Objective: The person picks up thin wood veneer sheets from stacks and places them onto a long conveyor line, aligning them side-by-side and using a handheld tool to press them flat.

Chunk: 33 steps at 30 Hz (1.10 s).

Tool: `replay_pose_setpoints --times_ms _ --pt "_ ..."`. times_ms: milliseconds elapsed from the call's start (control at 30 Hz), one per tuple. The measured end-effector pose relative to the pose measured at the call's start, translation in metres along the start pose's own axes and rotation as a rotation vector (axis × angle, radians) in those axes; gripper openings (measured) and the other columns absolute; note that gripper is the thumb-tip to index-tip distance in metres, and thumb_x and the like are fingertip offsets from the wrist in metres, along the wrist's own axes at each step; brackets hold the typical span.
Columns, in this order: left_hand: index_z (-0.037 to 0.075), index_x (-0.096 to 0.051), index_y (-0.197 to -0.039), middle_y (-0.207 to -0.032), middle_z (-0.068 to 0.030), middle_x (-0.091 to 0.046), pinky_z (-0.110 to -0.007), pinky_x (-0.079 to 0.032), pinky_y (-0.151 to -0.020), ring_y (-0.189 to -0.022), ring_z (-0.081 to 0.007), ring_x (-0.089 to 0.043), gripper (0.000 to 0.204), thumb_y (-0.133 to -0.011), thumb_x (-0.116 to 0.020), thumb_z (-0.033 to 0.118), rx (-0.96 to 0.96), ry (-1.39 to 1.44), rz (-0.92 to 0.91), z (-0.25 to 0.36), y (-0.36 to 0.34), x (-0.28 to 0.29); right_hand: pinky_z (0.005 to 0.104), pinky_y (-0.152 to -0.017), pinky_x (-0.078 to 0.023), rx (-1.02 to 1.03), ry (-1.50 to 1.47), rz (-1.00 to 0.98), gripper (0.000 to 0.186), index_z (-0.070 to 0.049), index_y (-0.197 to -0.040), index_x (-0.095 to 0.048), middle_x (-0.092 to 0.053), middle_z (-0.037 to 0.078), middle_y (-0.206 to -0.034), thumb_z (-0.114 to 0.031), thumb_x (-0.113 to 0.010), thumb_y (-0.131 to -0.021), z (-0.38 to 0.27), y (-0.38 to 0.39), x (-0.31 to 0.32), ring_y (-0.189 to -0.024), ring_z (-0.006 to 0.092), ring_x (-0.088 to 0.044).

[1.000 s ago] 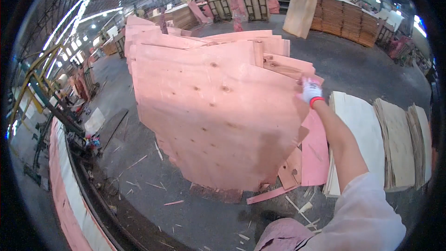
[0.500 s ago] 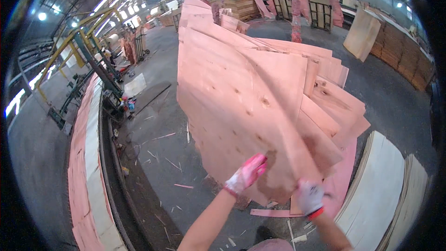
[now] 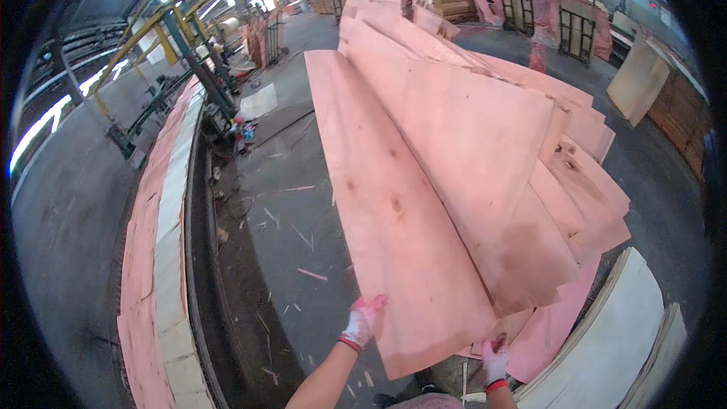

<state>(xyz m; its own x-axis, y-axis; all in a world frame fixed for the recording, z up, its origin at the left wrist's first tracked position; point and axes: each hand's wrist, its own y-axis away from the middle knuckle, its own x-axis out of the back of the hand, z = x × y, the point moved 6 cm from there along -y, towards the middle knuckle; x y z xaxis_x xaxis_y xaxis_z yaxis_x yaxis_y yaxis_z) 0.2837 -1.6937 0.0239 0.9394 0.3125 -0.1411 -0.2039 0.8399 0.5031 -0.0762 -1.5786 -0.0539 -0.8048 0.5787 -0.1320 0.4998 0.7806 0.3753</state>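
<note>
Knotty pink veneer sheet [image 3: 401,238] now swung leftward off its stack [image 3: 477,129], left hand [image 3: 365,322] newly pinching the near-left edge, right hand [image 3: 496,360] at the near-right corner, closure unclear.

No lettering, numbers or signs legible anywhere in view

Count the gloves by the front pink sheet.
2: left glove low on the left edge of the sheet; right glove near its lower right corner. None seems hidden.
</note>
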Motion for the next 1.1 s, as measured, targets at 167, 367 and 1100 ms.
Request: replay_pose_setpoints --times_ms 167,367,1100 --pt "-0.003 -0.058 -0.111 -0.102 -0.0079 -0.065 -0.027 -0.048 -0.08 -0.092 -0.0138 -0.06 0.027 -0.087 -0.064 0.009 -0.096 0.22 0.06 -0.026 0.017 0.053 0.0451 -0.084 -0.053 -0.811 -0.051 -0.171 0.046 -0.007 -0.123 -0.049 -0.059 0.013 -0.107 -0.029 -0.066 -0.086 0.128 -0.053 0.042 -0.095 0.0279 -0.061" --pt "0.002 -0.062 -0.1 -0.087 -0.0018 -0.064 -0.027 -0.047 -0.062 -0.073 -0.0111 -0.058 0.016 -0.086 -0.065 0.009 -0.09 0.029 0.287 -0.036 0.063 0.088 0.0515 -0.099 -0.044 -0.729 -0.308 -0.387 0.037 -0.013 -0.123 -0.051 -0.059 0.009 -0.121 -0.023 -0.057 -0.089 0.185 -0.051 0.005 -0.111 0.0323 -0.056" --pt "0.0 -0.065 -0.099 -0.082 0.0029 -0.062 -0.022 -0.044 -0.062 -0.071 -0.0055 -0.054 0.015 -0.088 -0.066 0.011 -0.475 0.265 0.354 0.028 0.384 0.246 0.0468 -0.099 -0.04 -1.591 0.017 -0.803 0.059 -0.01 -0.13 -0.051 -0.061 0.011 -0.121 -0.054 -0.043 -0.091 0.167 0.373 -0.081 -0.113 0.0311 -0.054"
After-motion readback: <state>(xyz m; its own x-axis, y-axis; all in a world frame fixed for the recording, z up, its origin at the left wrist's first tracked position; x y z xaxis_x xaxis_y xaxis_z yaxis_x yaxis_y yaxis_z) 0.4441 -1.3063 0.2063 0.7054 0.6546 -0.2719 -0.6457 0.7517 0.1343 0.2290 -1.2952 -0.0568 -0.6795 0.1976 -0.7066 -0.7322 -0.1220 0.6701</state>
